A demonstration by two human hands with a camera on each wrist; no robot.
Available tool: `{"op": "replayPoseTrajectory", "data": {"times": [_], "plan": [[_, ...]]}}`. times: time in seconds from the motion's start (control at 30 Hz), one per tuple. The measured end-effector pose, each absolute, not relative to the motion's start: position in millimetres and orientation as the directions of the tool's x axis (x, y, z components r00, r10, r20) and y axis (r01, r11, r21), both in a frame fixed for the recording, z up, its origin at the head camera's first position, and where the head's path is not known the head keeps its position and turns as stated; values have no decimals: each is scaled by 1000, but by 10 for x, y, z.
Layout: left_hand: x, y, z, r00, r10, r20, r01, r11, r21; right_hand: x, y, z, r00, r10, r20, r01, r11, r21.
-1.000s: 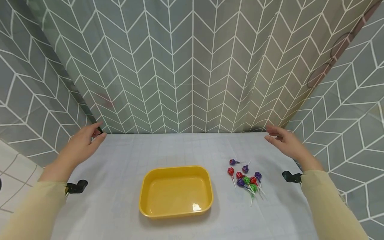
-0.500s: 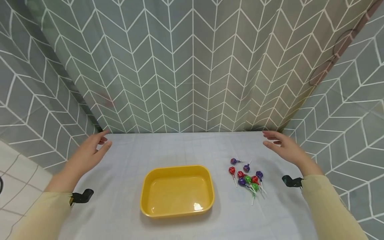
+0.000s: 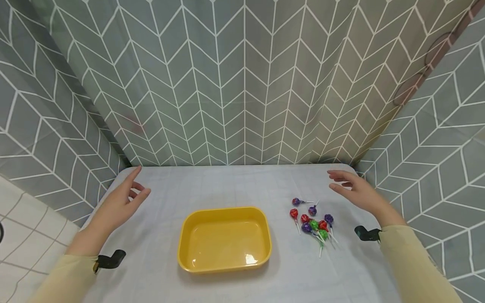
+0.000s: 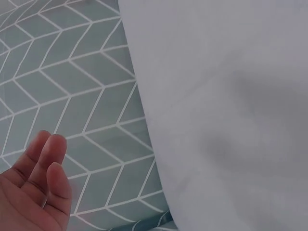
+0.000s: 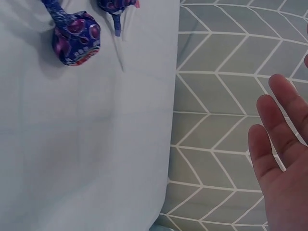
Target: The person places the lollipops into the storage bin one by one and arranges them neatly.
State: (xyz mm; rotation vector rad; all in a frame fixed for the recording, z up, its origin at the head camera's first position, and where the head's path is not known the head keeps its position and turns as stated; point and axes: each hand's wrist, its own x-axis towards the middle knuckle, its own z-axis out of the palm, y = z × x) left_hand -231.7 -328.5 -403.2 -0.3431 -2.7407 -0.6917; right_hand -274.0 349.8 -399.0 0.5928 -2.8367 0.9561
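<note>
Overhead first, head view: left hand [image 3: 117,202] hovers above the white tablecloth [image 3: 227,185] near its far left corner, fingers loose and spread, holding nothing. Right hand [image 3: 354,191] hovers near the far right corner, fingers relaxed, empty too. Lollipops [image 3: 312,223] lie in a loose cluster on the cloth, just right of the yellow tray [image 3: 225,240], nearer the right hand than the left. Tray is empty, mid-table. Black clips [image 3: 365,232] sit at each cuff. Grey chevron curtain [image 3: 242,84] walls in three sides.

Left wrist view: fingertips [image 4: 48,154] straight, nothing in them, cloth edge beside, chevron fabric below.

Right wrist view: open palm [image 5: 281,154] off past the table edge; a purple lollipop [image 5: 74,38] lies on the cloth, well apart from it.

Risk, as I judge it: sticks overlap in the pile, so pinching one could drag or scatter neighbours toward the right edge. Nothing stands between right hand and the pile; the tray rim is the only obstacle on the way across.
</note>
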Motion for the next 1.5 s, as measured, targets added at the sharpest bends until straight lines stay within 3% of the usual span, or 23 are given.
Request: {"op": "replayPoseTrajectory", "data": {"times": [0.8,1.5], "plan": [[-1995,-2936,-4528,-986,115,122,163,835,525,-2662,3388,-4190,-912,-375,169,-402,725,-559],[-1832,-2646,-4638,-994,90,69,113,762,637,-2707,3277,-4163,-906,-394,157,-408,711,-573]]}}
